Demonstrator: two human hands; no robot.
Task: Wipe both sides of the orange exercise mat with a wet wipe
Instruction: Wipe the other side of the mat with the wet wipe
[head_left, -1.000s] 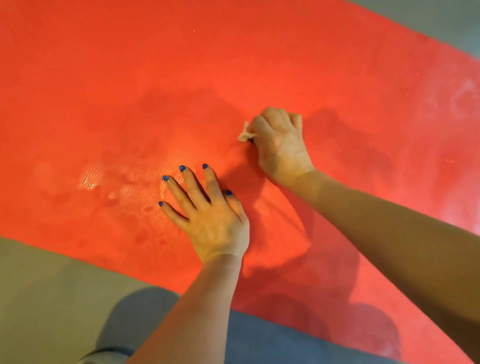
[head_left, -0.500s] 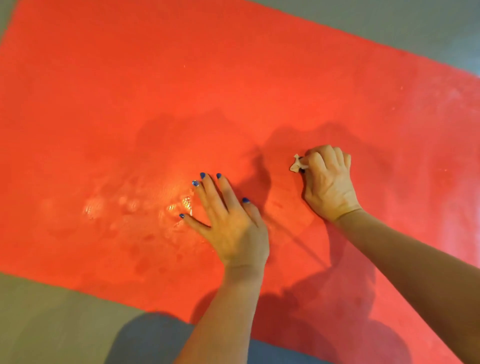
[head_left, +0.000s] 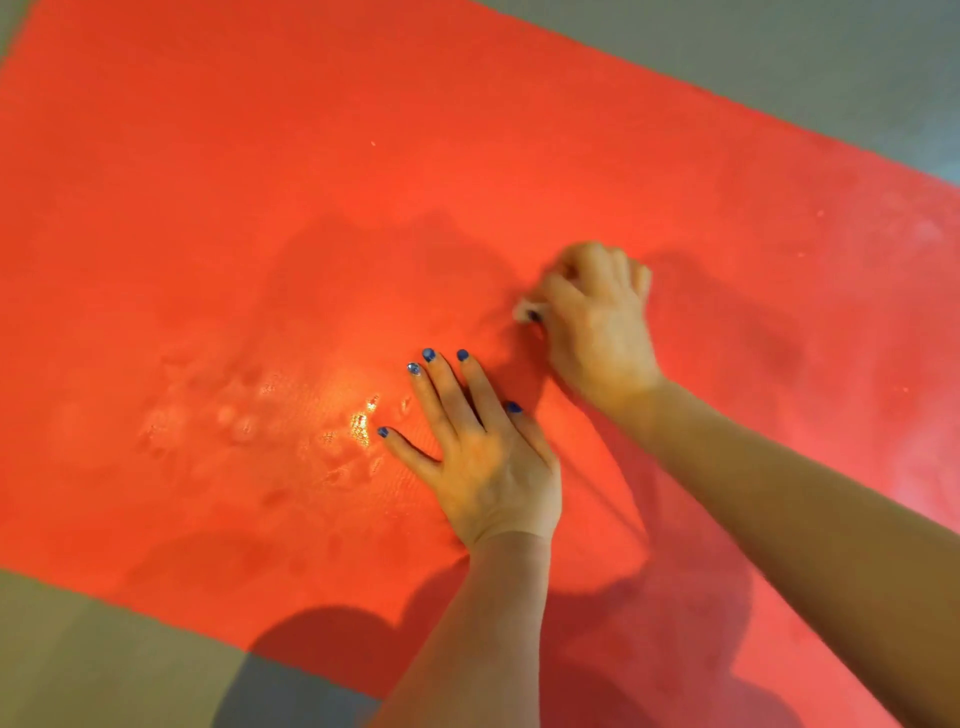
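Two hands on orange mat (head_left: 260, 208), grey floor (head_left: 78, 649) around.
Left hand (head_left: 483, 462) flat, fingers spread, lower centre; right hand (head_left: 597, 322) curled, gripping wipe (head_left: 522, 310), centre right.

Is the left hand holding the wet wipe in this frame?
No. The left hand lies flat with straight fingers on the orange mat, while the right hand grips the wet wipe.

Orange exercise mat (head_left: 260, 208): matt, fine woven-looking grain, foam or rubber by look. Wet sheen (head_left: 358, 421) beside left hand (head_left: 483, 467), glossy, catching light. Pale dusty haze toward right end. Wet wipe (head_left: 522, 312): whitish, soft, crumpled, blurred. Floor (head_left: 78, 649): grey, smooth, dull. Nails (head_left: 428, 355): glossy blue polish.
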